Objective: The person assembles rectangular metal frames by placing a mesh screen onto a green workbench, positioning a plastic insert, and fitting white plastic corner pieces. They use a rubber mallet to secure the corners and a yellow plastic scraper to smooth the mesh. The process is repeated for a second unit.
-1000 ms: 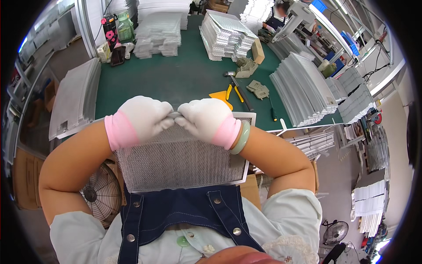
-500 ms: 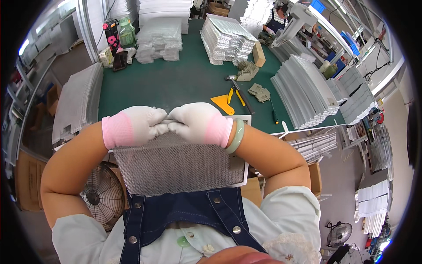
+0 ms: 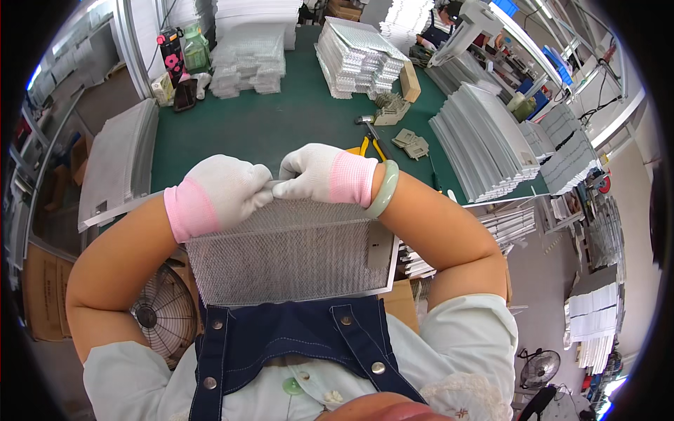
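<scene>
A grey metal mesh filter panel (image 3: 281,259) with a thin pale frame leans between my body and the bench edge. A small metal plate (image 3: 379,247) sits at its right side. My left hand (image 3: 226,189), in a white glove with a pink cuff, is closed with fingertips pinched at the panel's far edge. My right hand (image 3: 309,175), gloved alike, pinches beside it, thumb toward the left fingertips. A thin grey edge shows between the two hands; how far the fingers wrap it is hidden. A green bangle (image 3: 387,189) rings my right wrist.
The green bench (image 3: 274,126) holds stacked mesh sheets (image 3: 249,59), another stack (image 3: 359,59), a hammer (image 3: 370,126), yellow-handled pliers (image 3: 364,146) and metal pieces (image 3: 411,144). Panels stand at left (image 3: 119,158) and right (image 3: 484,144). A fan (image 3: 165,312) stands below left. A co-worker (image 3: 437,34) is at back right.
Both hands have risen slightly away from my body, and their fingertips are a little farther apart. The panel shows more of its right side. My right hand now covers most of the yellow scraper.
</scene>
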`<action>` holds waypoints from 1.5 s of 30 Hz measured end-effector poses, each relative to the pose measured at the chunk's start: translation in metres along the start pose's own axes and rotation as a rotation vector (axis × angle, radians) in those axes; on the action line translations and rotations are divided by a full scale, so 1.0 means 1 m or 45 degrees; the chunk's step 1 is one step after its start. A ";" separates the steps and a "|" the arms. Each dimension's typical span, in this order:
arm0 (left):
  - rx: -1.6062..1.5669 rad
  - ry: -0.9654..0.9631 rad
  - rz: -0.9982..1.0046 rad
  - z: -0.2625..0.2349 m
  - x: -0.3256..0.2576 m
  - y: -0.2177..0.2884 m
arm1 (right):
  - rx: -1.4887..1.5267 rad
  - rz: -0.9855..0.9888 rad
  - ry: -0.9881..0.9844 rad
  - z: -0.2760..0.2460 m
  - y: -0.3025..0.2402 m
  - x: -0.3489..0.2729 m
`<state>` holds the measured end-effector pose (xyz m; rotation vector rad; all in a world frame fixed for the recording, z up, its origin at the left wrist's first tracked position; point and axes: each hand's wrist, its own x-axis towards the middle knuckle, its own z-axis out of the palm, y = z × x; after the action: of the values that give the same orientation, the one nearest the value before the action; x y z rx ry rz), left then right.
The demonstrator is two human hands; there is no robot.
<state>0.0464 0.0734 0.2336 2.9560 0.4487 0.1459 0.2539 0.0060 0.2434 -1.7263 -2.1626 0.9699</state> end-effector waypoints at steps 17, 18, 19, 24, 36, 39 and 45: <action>-0.405 -0.467 -0.216 -0.016 0.015 -0.007 | 0.100 0.008 0.005 0.006 -0.003 0.009; -0.368 -0.484 -0.234 -0.019 0.016 -0.004 | 0.127 0.021 -0.019 0.003 -0.001 0.011; -0.368 -0.478 -0.229 -0.019 0.017 -0.004 | 0.154 0.034 -0.044 0.001 0.000 0.012; -0.372 -0.449 -0.258 -0.013 0.016 -0.010 | 0.175 0.019 -0.098 0.000 0.003 0.022; -0.519 -0.443 -0.443 -0.019 0.013 -0.005 | -0.058 -0.069 -0.051 0.010 -0.010 0.021; -0.466 -0.448 -0.418 -0.021 0.010 -0.004 | 0.169 -0.071 -0.163 0.003 0.002 0.031; -0.422 -0.350 -0.432 -0.014 0.007 -0.004 | -0.063 -0.113 0.038 0.012 -0.010 0.023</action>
<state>0.0499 0.0812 0.2470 2.4839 0.7875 -0.2031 0.2329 0.0216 0.2349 -1.6392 -2.2417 0.8702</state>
